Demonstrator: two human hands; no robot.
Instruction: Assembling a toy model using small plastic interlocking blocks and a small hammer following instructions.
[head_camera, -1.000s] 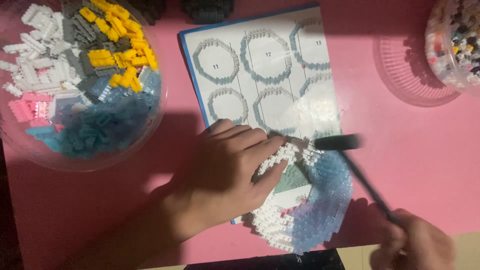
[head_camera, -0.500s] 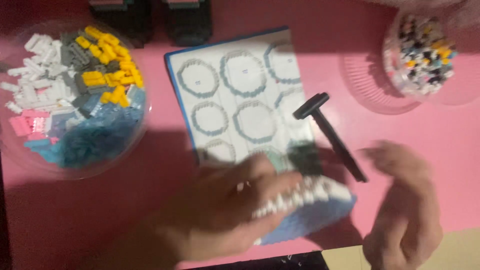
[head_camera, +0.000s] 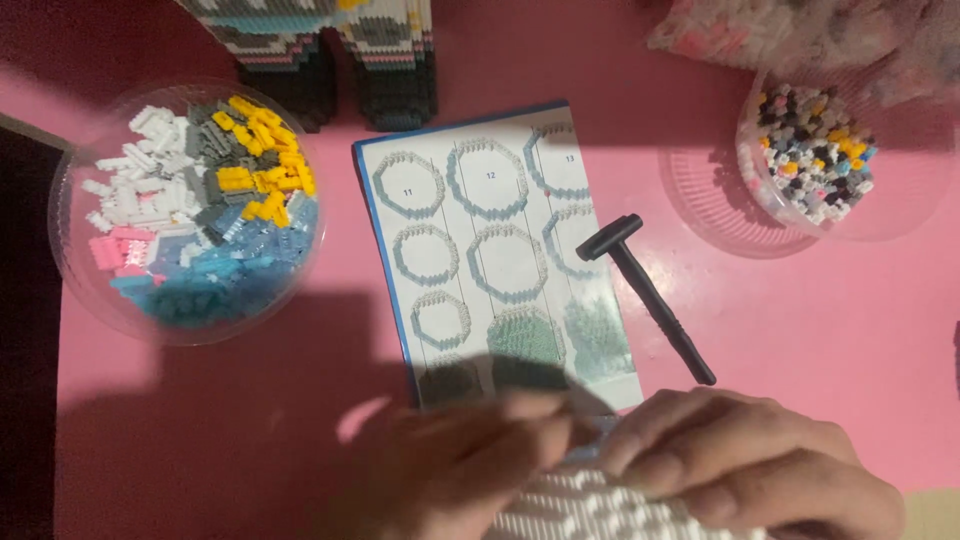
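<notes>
1. Head view, work in hand: a white micro-brick assembly lay at the bottom edge, on the pink table, just below the instruction sheet. It showed as a broad studded slab, so a good part looked built; its full shape was cut off by the frame.
2. Head view, supply: a clear round tub of sorted bricks (white, grey, yellow, pink, blue) stood well filled at left, and a smaller tub of mixed bricks at upper right; much stock appeared unused.
3. Head view, tool: a black brick hammer lay loose across the sheet's right edge, untouched.
4. Head view, left hand: blurred, fingers curled against the assembly's upper left; how tightly, I cannot tell.
5. Head view, right hand: fingers bent down and closed over the assembly's upper right, pressing or gripping it.
</notes>
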